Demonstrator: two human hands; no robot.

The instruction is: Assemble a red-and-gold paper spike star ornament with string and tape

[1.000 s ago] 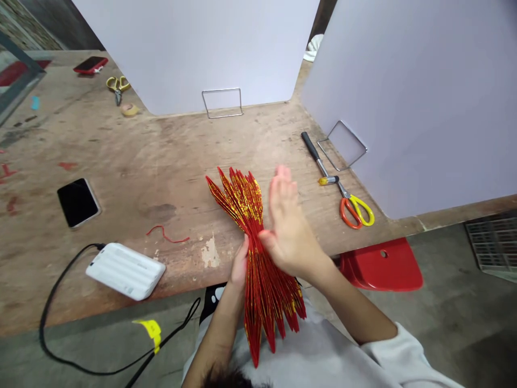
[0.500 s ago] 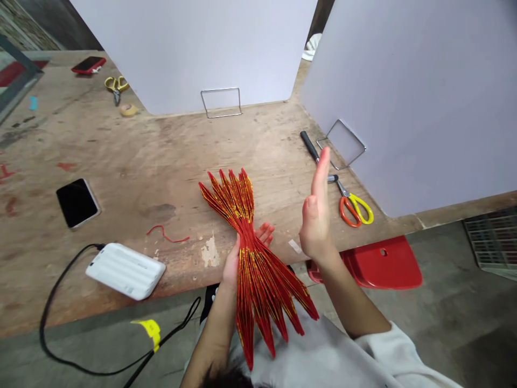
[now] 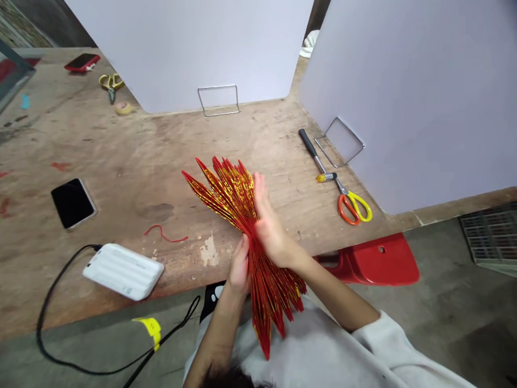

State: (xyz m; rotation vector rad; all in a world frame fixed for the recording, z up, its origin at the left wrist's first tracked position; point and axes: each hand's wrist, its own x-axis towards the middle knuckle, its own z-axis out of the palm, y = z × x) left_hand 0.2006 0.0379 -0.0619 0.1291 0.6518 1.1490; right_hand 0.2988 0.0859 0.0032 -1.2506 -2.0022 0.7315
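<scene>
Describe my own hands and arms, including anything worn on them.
The left hand and right hand are bare, with no glove, ring or watch showing. The right forearm is bare up to a loose, whitish sleeve ending near the elbow. The left forearm is bare too; its sleeve can't be made out.

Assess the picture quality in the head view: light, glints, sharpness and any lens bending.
In the head view, light is soft, with only faint shadows on the table; in the head view, gold patches glint on the folded red paper; in the head view, the right hand looks slightly soft; in the head view, the white boards splay outward, likely wide-angle stretch.
</scene>
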